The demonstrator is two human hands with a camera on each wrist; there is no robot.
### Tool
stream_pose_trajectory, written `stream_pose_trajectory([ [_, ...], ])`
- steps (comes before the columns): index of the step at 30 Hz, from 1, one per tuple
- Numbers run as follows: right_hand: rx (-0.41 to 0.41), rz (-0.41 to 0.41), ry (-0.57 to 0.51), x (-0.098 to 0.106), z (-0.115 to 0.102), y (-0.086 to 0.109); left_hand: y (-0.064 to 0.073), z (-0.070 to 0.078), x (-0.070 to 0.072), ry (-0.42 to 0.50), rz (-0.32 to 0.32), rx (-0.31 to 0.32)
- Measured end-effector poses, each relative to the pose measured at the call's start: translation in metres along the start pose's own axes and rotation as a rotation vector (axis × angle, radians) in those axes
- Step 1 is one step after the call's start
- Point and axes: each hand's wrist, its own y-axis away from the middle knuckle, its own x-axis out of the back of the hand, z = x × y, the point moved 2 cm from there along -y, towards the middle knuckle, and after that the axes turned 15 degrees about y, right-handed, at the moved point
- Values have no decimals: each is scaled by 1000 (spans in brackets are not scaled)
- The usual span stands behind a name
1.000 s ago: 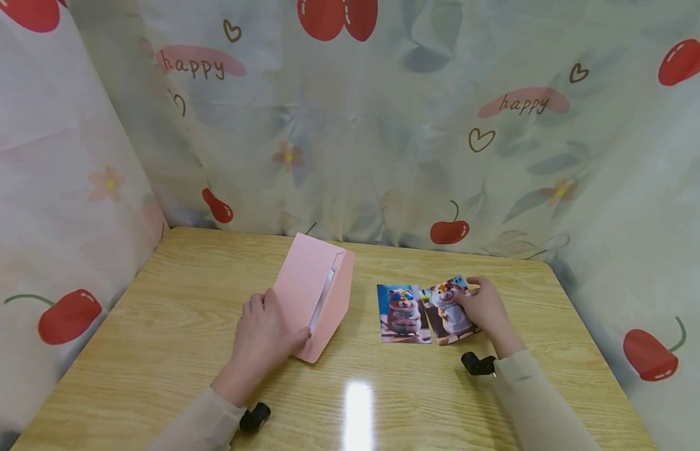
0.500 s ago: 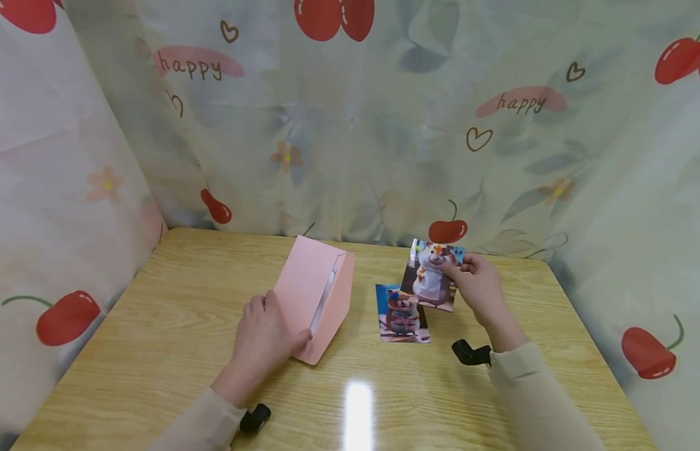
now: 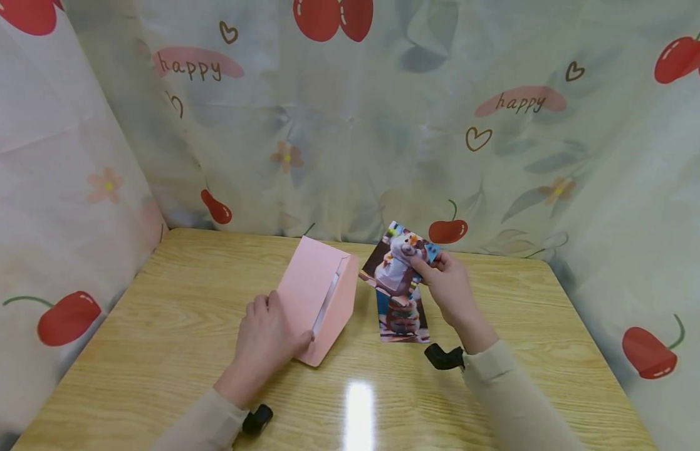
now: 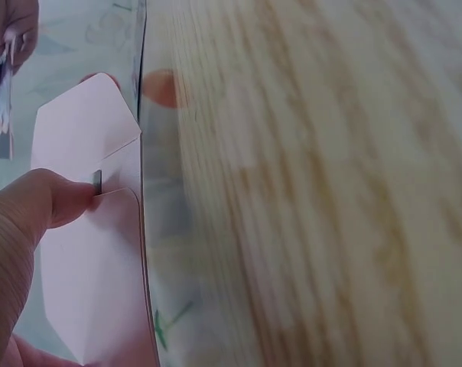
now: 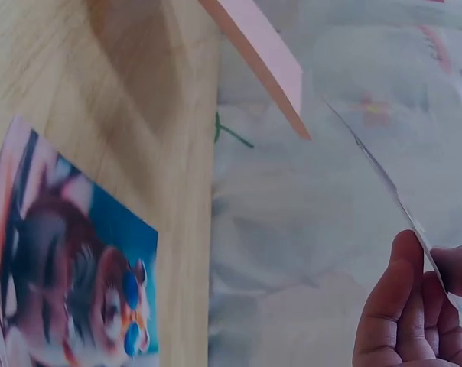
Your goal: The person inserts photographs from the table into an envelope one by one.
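Observation:
My left hand (image 3: 265,338) grips a pink envelope (image 3: 313,279) near its lower end and holds it tilted, with the flap folded outward on the right. The thumb is at the envelope's mouth, where a pale strip shows inside. Between thumb and fingers my right hand (image 3: 448,288) pinches a hamster photo card (image 3: 391,266), raised off the table just right of the envelope. In the right wrist view this card (image 5: 395,195) appears almost edge-on. A second hamster photo card (image 3: 403,322) lies flat on the table, its upper part hidden behind the raised one.
Both hands work over a wood-grain table (image 3: 175,313). Behind it hangs a curtain (image 3: 350,125) printed with cherries, and more of the cloth closes off both sides. A bright light reflection (image 3: 358,413) shows near the table's front.
My right hand has lifted the hamster photo card from the table and carried it leftward toward the envelope, tilting it. The left hand and envelope have barely moved.

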Motion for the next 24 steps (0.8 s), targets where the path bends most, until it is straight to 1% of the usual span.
stream_pose_trajectory([
  [9, -14, 17, 25, -29, 1, -1, 1, 3, -1, -6, 20, -31],
  [14, 2, 35, 57, -39, 3, 0, 2, 3, -2, 8, 32, -53],
  [16, -10, 29, 45, -42, 4, 0, 3, 4, -2, 13, 37, -58],
  [20, -32, 22, 40, -50, 3, 3, 4, 5, -2, 15, 22, -49],
  [24, -24, 24, 87, -58, 4, 3, 4, 5, -3, 18, 25, -54],
])
